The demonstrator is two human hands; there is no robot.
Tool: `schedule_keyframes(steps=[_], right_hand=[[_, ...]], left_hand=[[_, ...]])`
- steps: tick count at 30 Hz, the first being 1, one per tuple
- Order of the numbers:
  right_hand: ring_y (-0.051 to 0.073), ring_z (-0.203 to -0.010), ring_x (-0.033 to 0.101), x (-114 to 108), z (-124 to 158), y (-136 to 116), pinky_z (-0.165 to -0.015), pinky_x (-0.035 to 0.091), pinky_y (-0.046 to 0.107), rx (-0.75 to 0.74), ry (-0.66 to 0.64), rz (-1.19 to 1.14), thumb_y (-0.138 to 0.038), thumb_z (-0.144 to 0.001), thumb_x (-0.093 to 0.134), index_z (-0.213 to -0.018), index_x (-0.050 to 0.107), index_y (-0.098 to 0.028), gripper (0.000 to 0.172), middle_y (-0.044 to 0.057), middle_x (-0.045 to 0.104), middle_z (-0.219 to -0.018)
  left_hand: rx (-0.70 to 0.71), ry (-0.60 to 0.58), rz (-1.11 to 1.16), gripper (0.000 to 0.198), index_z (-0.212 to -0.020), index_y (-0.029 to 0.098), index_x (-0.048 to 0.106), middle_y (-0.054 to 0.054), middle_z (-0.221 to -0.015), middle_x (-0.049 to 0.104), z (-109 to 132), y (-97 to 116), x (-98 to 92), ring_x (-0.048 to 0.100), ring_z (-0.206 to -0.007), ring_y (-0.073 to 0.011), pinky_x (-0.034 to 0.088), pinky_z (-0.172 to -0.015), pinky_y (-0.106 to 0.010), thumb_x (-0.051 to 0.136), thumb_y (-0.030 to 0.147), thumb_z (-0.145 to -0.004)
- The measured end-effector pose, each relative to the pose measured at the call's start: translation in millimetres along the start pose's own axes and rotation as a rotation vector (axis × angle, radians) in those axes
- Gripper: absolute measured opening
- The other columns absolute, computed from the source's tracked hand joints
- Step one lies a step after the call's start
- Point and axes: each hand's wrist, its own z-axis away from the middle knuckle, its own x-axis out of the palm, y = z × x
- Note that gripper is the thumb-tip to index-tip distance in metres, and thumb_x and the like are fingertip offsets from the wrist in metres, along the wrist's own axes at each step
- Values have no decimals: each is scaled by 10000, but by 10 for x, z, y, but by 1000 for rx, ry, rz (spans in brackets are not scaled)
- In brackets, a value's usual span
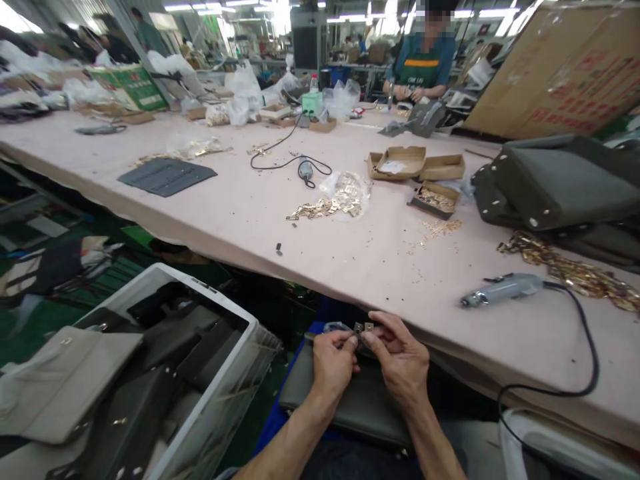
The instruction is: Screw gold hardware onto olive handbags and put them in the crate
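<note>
Over the table's near edge, my left hand (pixel 333 363) and my right hand (pixel 404 363) are close together, thumbs and fingertips pinched. Between them show two small metal plates (pixel 369 327), each with a dark hole. One plate is at the left fingertips and the other at the right. Part of both is covered by fingers. A dark olive bag (pixel 305 383) lies across the lap under both hands. Some clear plastic (pixel 336 327) shows just behind my left fingers.
On the table (pixel 240 207) lie an electric screwdriver (pixel 505 290) with a black cord, loose gold plates (pixel 575 267), small boxes (pixel 435 200) and a plastic bag of metal plates (pixel 345 195). A white crate (pixel 200 293) of bags stands left. A co-worker (pixel 423 67) is across the table.
</note>
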Motion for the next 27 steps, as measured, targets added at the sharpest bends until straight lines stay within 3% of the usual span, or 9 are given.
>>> schedule_keyframes(steps=[2, 6, 12, 18, 27], right_hand=[[196, -889, 701, 2, 7, 25, -773, 613, 315, 41, 9, -4, -284, -899, 740, -1192, 753, -243, 296, 91, 696, -1163], [219, -880, 713, -22, 8, 97, -788, 611, 315, 138, 72, 22, -357, -864, 768, -972, 805, -209, 187, 73, 748, -968], [197, -680, 700, -64, 5, 273, -650, 605, 310, 331, 197, -132, -412, -758, 862, -952, 805, -165, 320, 66, 768, -835], [171, -583, 654, -48, 13, 271, -567, 577, 283, 378, 97, -174, -440, -743, 867, -926, 797, -146, 353, 35, 714, -680], [168, -565, 644, -57, 14, 189, -554, 565, 268, 366, 61, -99, -440, -780, 826, -938, 780, -150, 333, 28, 692, -658]], left_hand=[[10, -2, 3, 374, -929, 68, 805, -14, -529, 596, -5, -3, 12, 520, -413, -109, 511, -391, -222, 772, 409, -781], [23, -40, -17, 364, -981, 63, 812, -16, -529, 602, -1, 4, 21, 523, -411, -99, 518, -412, -215, 746, 373, -803], [35, -121, -98, 319, -1070, 85, 813, -20, -557, 615, 37, 2, 15, 575, -462, -107, 592, -496, -241, 658, 262, -854], [15, -169, -103, 291, -1033, 110, 824, -28, -593, 640, 61, 13, 26, 610, -494, -119, 618, -538, -263, 625, 234, -860], [45, -214, -116, 330, -1043, 114, 824, -40, -631, 666, 91, 82, 18, 606, -524, -108, 613, -553, -242, 565, 182, -850]])
